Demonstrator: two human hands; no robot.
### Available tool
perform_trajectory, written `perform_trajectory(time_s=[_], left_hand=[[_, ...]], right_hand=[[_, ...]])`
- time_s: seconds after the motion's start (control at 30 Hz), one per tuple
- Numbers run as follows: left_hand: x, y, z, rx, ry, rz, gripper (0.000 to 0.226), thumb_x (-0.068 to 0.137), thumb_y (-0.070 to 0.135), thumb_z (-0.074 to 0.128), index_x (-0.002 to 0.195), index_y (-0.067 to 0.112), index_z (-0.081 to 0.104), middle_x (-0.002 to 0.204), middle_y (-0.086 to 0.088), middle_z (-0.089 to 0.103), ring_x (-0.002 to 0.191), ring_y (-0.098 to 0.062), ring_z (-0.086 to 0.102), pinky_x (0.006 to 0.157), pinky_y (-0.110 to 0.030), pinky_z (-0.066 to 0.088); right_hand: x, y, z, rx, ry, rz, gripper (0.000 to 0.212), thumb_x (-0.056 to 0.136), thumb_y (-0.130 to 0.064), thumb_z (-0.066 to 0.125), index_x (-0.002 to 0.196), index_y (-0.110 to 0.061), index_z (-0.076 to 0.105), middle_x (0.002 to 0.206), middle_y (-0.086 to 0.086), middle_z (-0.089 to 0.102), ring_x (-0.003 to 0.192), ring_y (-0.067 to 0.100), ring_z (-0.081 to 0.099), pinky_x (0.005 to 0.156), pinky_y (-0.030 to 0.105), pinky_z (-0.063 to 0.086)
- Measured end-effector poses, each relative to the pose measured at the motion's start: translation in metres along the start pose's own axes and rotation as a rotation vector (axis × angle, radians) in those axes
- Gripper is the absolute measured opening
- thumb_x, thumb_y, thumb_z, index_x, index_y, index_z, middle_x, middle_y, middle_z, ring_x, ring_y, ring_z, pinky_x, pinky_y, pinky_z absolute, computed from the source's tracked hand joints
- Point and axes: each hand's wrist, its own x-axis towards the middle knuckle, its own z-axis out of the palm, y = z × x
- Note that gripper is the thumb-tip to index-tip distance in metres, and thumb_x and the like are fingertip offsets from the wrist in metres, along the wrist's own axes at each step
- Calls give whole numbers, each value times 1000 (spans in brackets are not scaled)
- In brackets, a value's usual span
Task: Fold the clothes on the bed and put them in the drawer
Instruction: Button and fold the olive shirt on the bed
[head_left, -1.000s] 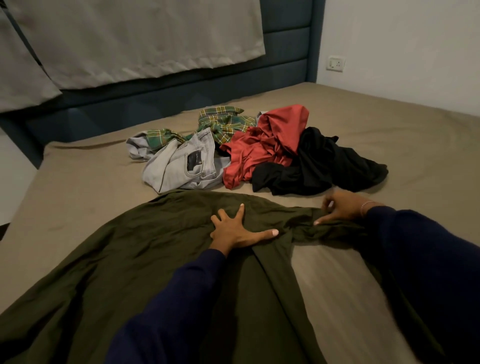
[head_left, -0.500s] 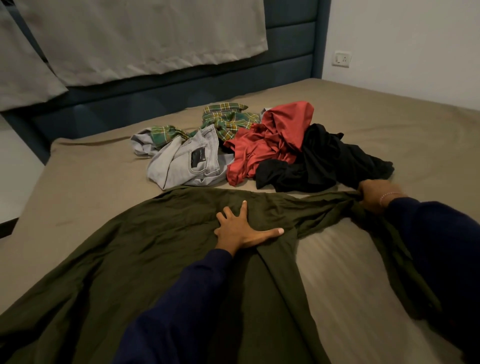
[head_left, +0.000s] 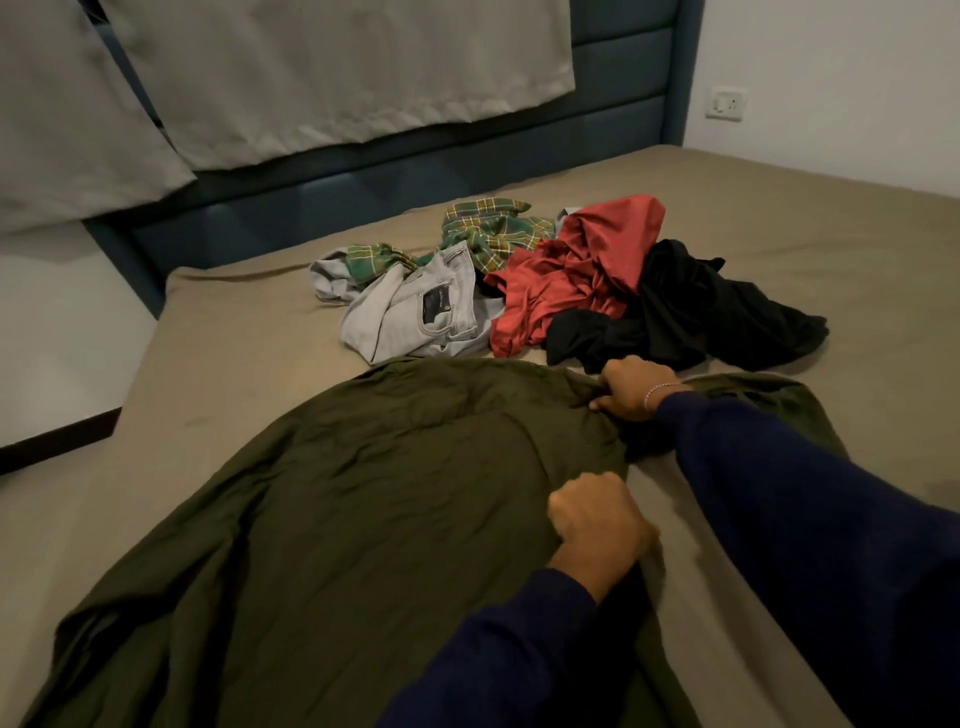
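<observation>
left hand (head_left: 597, 525): fist gripping olive shirt (head_left: 389, 493) edge | right hand (head_left: 631, 389): curled, pinching shoulder seam

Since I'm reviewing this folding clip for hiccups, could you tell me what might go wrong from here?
1. The olive shirt is wrinkled across its back, so folding now may set creases.
2. The right hand grips the shoulder seam close to the black garment; a pull could snag or drag it.
3. The left hand bunches the shirt's side edge, while the right sleeve lies partly hidden under the arm, so the fold may come out uneven.
</observation>
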Motion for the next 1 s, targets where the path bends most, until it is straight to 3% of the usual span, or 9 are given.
perform_trajectory(time_s=[0.1, 0.17, 0.27, 0.43, 0.57, 0.8, 0.9, 1.0], left_hand=[[0, -16, -2, -307, -77, -31, 30, 90, 38, 69, 107, 14, 63, 109, -8, 66, 100, -27, 67, 77, -33, 54], [-5, -28, -7, -645, -175, -94, 20, 93, 32, 67, 98, 13, 62, 102, -9, 68, 91, -25, 70, 76, -40, 62], [-19, -50, -21, -1051, -245, -161, 17, 95, 16, 67, 86, 16, 53, 101, -10, 67, 90, -25, 69, 73, -42, 63], [-41, -100, -41, -1314, -242, -204, 15, 90, 2, 67, 89, 12, 56, 105, -12, 70, 97, -27, 69, 78, -45, 62], [-54, -137, -45, -1444, -240, -253, 19, 88, -6, 62, 89, 10, 52, 107, -18, 70, 94, -33, 72, 78, -50, 62], [-73, -212, -34, -1514, -278, -347, 13, 96, -7, 49, 94, 6, 54, 95, -17, 70, 87, -30, 71, 80, -47, 61], [-75, -229, -19, -1413, -204, -419, 5, 101, 0, 49, 102, 4, 54, 102, -19, 70, 86, -32, 72, 68, -42, 63], [-75, -234, -8, -1333, -66, -476, 10, 99, 5, 59, 106, 4, 52, 99, -19, 68, 70, -25, 72, 60, -37, 63]], right_hand=[[-4, -8, -23, 108, 49, -17, 47, 89, -59, 64, 111, -17, 70, 121, 16, 64, 110, 36, 61, 86, 38, 50], [-5, -18, -42, 168, 41, -47, 43, 93, -55, 62, 106, -15, 75, 115, 15, 69, 105, 35, 62, 79, 33, 45], [-9, -51, -67, 305, -14, -53, 43, 99, -43, 58, 110, -4, 73, 111, 12, 68, 101, 31, 62, 79, 30, 43], [-21, -132, -87, 453, -112, -92, 44, 105, -35, 47, 135, -6, 59, 140, 13, 55, 127, 32, 53, 107, 35, 42], [-23, -182, -86, 475, -144, -69, 50, 104, -38, 47, 141, -5, 53, 143, 14, 53, 127, 33, 53, 109, 39, 43], [-25, -251, -53, 285, -121, -121, 51, 108, -34, 37, 144, 1, 48, 152, 20, 43, 137, 35, 45, 110, 33, 37], [-25, -261, -26, 216, -153, -160, 54, 107, -40, 39, 140, 1, 52, 146, 20, 50, 131, 35, 50, 106, 33, 40], [-27, -261, -4, 176, -176, -208, 63, 102, -53, 46, 141, -3, 51, 142, 20, 53, 126, 35, 53, 104, 36, 42]])
